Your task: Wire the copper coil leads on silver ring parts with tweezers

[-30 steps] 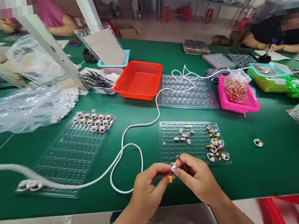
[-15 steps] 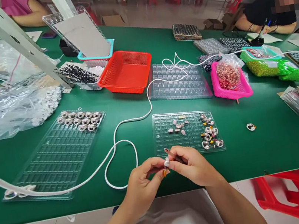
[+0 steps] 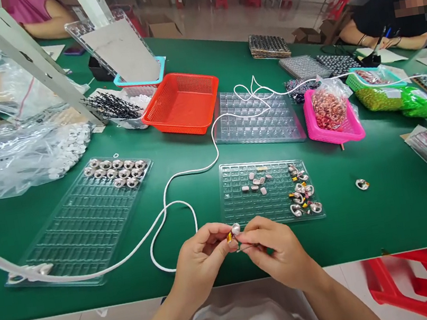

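Note:
Both my hands meet over the near edge of the green table (image 3: 385,209). My left hand (image 3: 201,263) pinches a small silver coil part (image 3: 234,229) with a yellow tag between thumb and forefinger. My right hand (image 3: 279,249) is closed on the same part from the right, with a thin tool under its fingers. Just beyond them lies a clear compartment tray (image 3: 245,209) with a few small grey pieces and a cluster of finished coil parts (image 3: 302,195) at its right side.
A white cable (image 3: 169,188) loops left of the hands. A larger clear tray (image 3: 83,227) with metal rings lies at left, a red basket (image 3: 183,103) and pink basket (image 3: 333,129) farther back. One loose coil (image 3: 361,184) lies right. Other people sit at both far corners.
The part has been turned between my fingers and my hands shifted slightly. The thin tool that stuck up from my right hand now lies lower under its fingers. The camera tilted down early on.

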Motion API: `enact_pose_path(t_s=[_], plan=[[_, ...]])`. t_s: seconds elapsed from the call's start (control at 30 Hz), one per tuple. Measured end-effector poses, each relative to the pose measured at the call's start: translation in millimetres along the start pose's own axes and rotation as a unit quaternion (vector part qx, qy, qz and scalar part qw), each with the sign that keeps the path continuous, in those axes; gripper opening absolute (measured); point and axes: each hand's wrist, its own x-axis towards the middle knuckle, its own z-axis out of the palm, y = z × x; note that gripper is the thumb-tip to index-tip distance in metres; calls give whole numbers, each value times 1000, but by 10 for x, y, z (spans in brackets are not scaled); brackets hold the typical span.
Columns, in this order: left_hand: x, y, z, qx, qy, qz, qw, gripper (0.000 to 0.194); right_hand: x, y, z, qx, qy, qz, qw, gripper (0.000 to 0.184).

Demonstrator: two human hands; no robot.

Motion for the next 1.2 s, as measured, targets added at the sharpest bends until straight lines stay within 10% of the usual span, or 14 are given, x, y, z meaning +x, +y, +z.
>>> enact_pose_path(t_s=[0.67, 1.2], plan=[[-61, -31, -74, -87, -35, -28, 995, 16, -18, -23, 34, -194, -2, -197, 961, 32], [-22, -11, -17, -187, -38, -82, 978, 29, 120, -139, 3, -262, -25, -184, 947, 24]])
